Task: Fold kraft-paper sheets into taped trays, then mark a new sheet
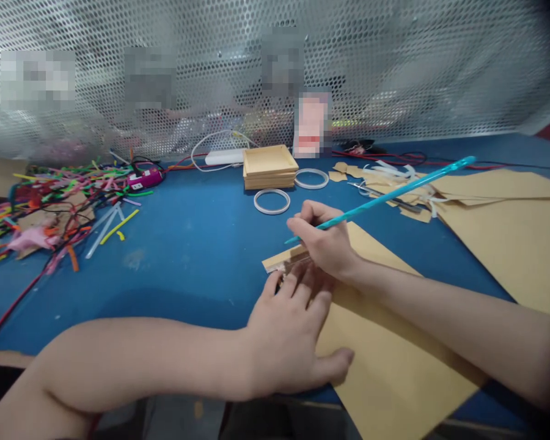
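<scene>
A long turquoise pen (394, 192) is pinched in my right hand (330, 241), its tip pointing left just above the far end of a tan paper sheet (394, 360). My left hand (288, 330) lies flat with fingers spread across the sheet. Under its fingertips is a clear strip that looks like a ruler (279, 267), set across the sheet near that end. Fingers hide most of this strip. Whether the pen tip touches the paper, I cannot tell.
Loose coloured pipe cleaners (73, 208) are heaped at left beside a purple device (145, 178). Stacked tan trays (270, 168) stand at the back near two pale rings (272, 201). Paper scraps, scissors (385, 197) and a larger tan sheet (508, 226) lie at right.
</scene>
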`<state>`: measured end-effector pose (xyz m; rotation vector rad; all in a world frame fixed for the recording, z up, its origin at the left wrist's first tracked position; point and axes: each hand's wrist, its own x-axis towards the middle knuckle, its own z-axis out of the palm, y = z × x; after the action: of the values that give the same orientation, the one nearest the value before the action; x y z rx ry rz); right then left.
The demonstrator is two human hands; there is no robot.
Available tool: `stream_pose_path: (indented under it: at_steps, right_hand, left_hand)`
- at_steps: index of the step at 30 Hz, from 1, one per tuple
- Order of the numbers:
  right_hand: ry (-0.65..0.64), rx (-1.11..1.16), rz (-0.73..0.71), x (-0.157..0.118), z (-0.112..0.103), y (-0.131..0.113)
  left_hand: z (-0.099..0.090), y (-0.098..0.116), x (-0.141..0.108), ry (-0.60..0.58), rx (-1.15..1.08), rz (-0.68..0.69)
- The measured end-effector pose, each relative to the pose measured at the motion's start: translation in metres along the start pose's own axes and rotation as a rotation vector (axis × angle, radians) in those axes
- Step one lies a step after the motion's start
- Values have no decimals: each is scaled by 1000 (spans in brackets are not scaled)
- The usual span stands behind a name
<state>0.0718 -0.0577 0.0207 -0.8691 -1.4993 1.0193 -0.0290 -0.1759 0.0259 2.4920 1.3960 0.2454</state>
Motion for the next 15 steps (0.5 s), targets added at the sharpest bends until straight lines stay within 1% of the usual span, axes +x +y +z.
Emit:
stream_pose_path:
  at_steps: [2, 5, 7, 9, 10, 12, 14, 15]
  right_hand:
    - [-10, 20, -23, 1, -3, -7]
    - [-27, 35, -60, 0, -9, -25]
    - [-34, 42, -92, -2, -15, -38]
    - [-68, 24, -108, -6, -22, -48]
    - [-106, -7, -102, -8, -27, -51]
    - [-224, -121, -57, -11, -37, -51]
    - [-337, -262, -8, -11, -46, -45]
    - [-368, -330, 7, -9, -51, -40]
  left_hand:
    - [2, 3, -6, 6, 5, 57]
    - [6, 8, -16, 13, 10, 148]
    - [8, 10, -21, 14, 30, 196]
    - [9, 12, -25, 20, 61, 228]
    - [9, 12, -26, 24, 77, 238]
    - [9, 13, -28, 26, 107, 249]
    - [8, 14, -29, 22, 146, 258]
    - [7, 14, -30, 22, 172, 271]
